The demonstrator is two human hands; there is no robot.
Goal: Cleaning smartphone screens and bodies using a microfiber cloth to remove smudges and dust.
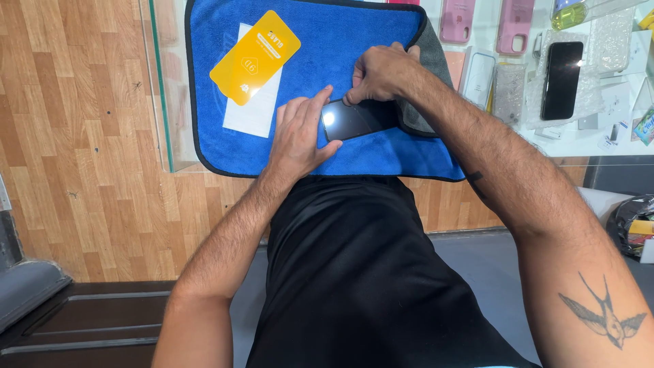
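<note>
While lying on blue cloth point(320, 48), phone point(357, 119) between hands, left hand point(300, 133) spread flat, right hand point(378, 71) pinching it.

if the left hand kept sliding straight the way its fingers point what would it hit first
The left hand lies on the dark phone with its fingers pointing up and to the right. Going straight on, it would probably meet the right hand first, which presses the phone's far edge on the blue cloth.

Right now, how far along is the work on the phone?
Done: phone lies on the blue cloth, yellow packet set aside. In hand: left hand steadies it, right hand pinches at its top edge. Left: whether a protector is seated cannot be told.
</note>
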